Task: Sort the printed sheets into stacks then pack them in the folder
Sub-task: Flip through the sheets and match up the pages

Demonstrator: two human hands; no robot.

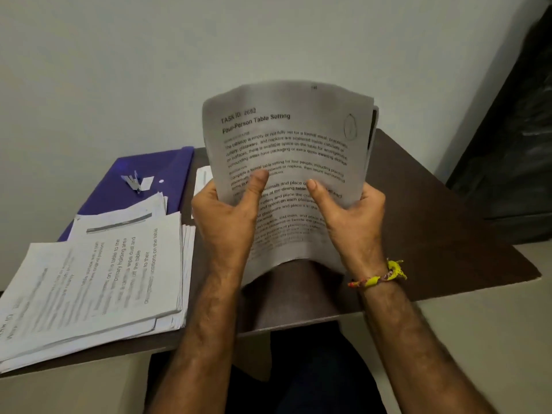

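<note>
Above the dark surface (433, 210), both hands hold a bunch of printed sheets (286, 138) upright, left hand (230, 216) and right hand (352, 213) each with a thumb-and-fingers grip pinching it. Paper stack (98, 279) sits left, overlapping the purple folder (155, 171).

- At the centre I see white printed sheets (286, 150) with black text and a bold black heading.
- At nine o'clock, a stack of sheets (98, 273), white with black and grey print.
- At ten o'clock, the folder (155, 171) is deep purple.
- The table (433, 210) reads dark brown.
- At four o'clock, a yellow wrist thread (379, 276) with red flecks.
- At twelve o'clock, a pale grey-green wall (179, 55).
</note>
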